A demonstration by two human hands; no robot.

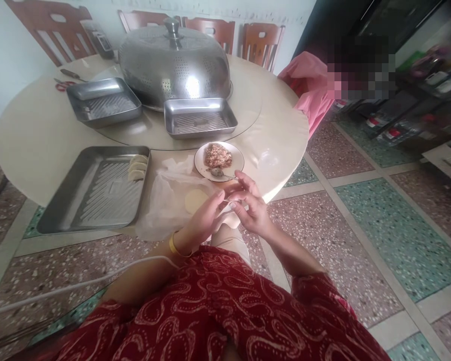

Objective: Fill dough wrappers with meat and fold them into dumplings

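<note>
My left hand (207, 214) and my right hand (250, 204) meet at the table's near edge, fingers bent in a pinch around a small dumpling (227, 201). Only a thin pale edge of its dough shows between the fingers; the rest is hidden. Just beyond them is a white plate (238, 154) with a mound of minced filling (218, 155). A metal spoon (217, 172) lies on that plate, its handle pointing at my right fingers; whether they touch it I cannot tell. Left of my hands, a round dough wrapper (196, 201) lies on crumpled clear plastic (160, 200).
A large metal tray (93, 190) holds several folded dumplings (137, 168) along its right side. Two smaller trays (104, 103) (201, 118) stand behind, before a big domed steamer lid (173, 62). Red-handled scissors (63, 86) lie far left. A person in pink (310, 80) is at right.
</note>
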